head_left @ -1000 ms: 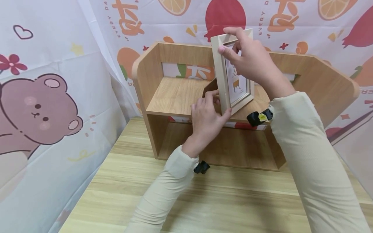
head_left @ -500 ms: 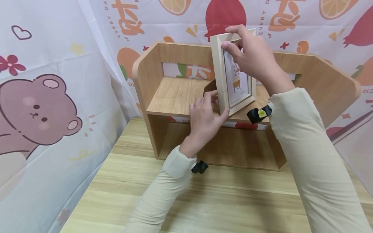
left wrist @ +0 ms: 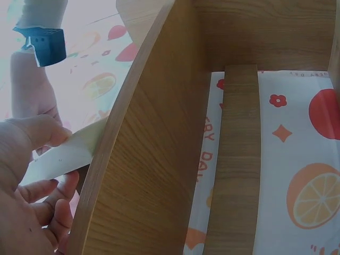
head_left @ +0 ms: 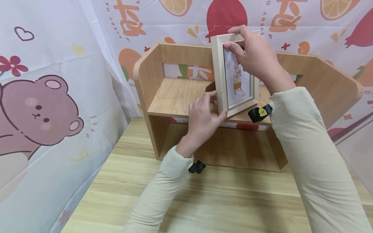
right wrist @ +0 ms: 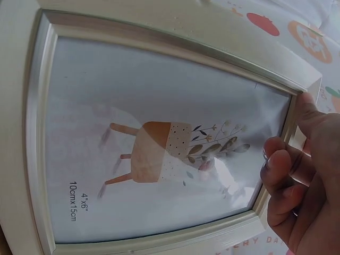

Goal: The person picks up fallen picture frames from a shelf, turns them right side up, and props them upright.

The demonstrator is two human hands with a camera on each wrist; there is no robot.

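A cream picture frame [head_left: 220, 74] with a potted-plant print stands upright, angled, on the upper board of a wooden desktop shelf [head_left: 175, 97]. My right hand [head_left: 259, 56] grips its top edge, thumb on the front. Low on its left side, my left hand [head_left: 202, 116] pinches the frame, the thumb at the front corner and the fingers behind. In the left wrist view the left hand [left wrist: 37, 175] has thumb and fingers on either side of the frame's edge [left wrist: 69, 154]. The right wrist view shows the frame's print [right wrist: 159, 154] close up and the right hand's fingers [right wrist: 287, 170] at its top.
The shelf's lower compartment [head_left: 233, 149] lies below the left hand. Its tall side panels [head_left: 142, 77] rise at both ends. A wood-grain table [head_left: 122, 181] carries the shelf, and printed cloth [head_left: 180, 32] hangs behind and at the left.
The picture frame has turned slightly, so its front faces the head camera more. Its lower part and my left hand have shifted a little left; my right hand has moved slightly right.
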